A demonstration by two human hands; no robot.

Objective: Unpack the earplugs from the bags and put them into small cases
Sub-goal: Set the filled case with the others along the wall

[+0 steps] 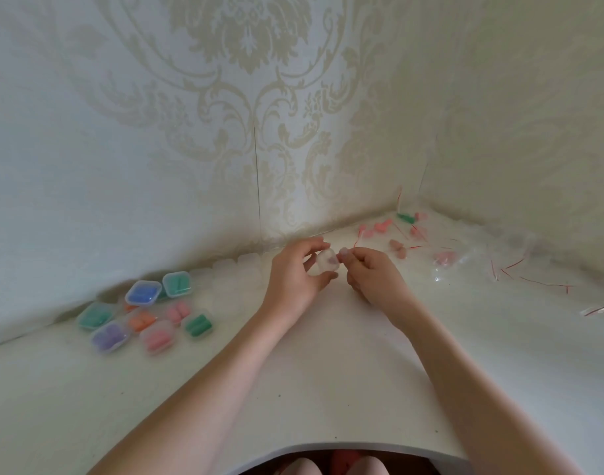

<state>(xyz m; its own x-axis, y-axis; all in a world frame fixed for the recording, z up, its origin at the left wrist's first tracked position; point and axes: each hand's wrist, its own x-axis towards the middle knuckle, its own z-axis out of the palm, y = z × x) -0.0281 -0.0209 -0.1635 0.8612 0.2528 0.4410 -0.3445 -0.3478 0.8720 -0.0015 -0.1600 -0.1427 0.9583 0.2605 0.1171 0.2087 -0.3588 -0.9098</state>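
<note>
1. Progress, judged from the layout: roughly midway or a little past. A cluster of filled cases point(146, 311) sits on the left of the desk point(328, 389), close to the wall. About nine are countable, with blue, green, purple, orange and pink contents.
2. Left to do: several bagged earplugs point(400, 234) lie in the far right corner, mostly pink, one pair green. Nearer on the right is a heap of emptied bags point(492, 265), apart from the unopened ones.
3. In hand now: the left hand point(293, 279) grips a small clear case point(326, 264) between thumb and curled fingers, held just above the desk, near the wall. Something pinkish shows inside it.
4. The right hand point(369, 272) pinches a small item at the case's edge, fingers curled. Whether it is an earplug or a bag corner is too blurred to tell.
5. Materials: the cases are squarish, round-cornered, translucent hard plastic. The earplugs look like matte foam, short and stubby. The bags are thin crinkled clear film with red seal strips.
6. The desk is smooth, pale and glossy, with a curved front cut-out. Patterned wallpaper point(245, 97) stands behind.
</note>
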